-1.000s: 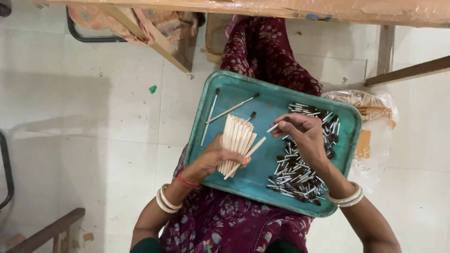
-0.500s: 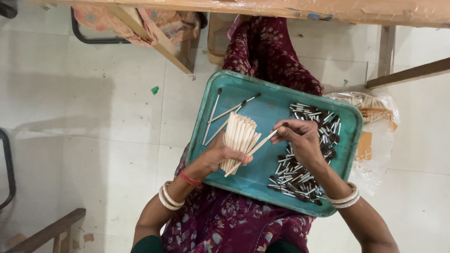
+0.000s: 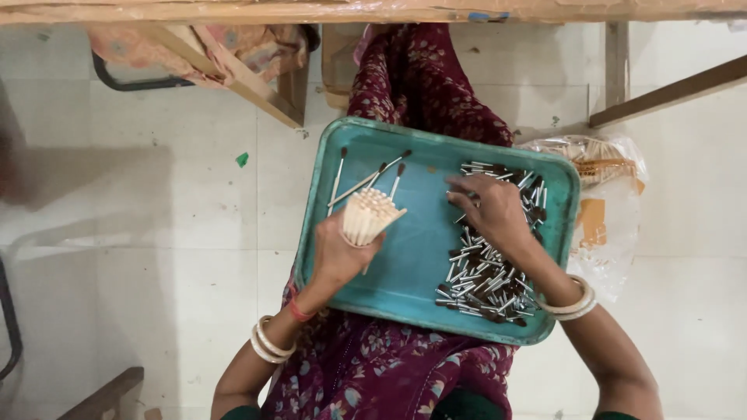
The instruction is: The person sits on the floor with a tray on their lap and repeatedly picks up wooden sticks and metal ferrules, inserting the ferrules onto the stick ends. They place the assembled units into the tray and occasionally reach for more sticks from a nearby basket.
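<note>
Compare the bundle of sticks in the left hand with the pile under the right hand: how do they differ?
The bundle of sticks is pale and wooden, gripped tight and parallel in the left hand; the pile is small silvery, dark-tipped pieces, scattered loose every way under the right hand. The bundle is lifted; the pile lies flat. Both are over the teal tray.

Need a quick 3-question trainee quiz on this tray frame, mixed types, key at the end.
1. True or false: the left hand grips a bundle of pale sticks.
2. Where does the right hand rest? A) on the floor B) on the pile of small metal pieces C) on the plastic bag
3. Fill in: the finished brushes lie in the teal tray's far ____ corner.

Key: 1 true; 2 B; 3 left.
</note>
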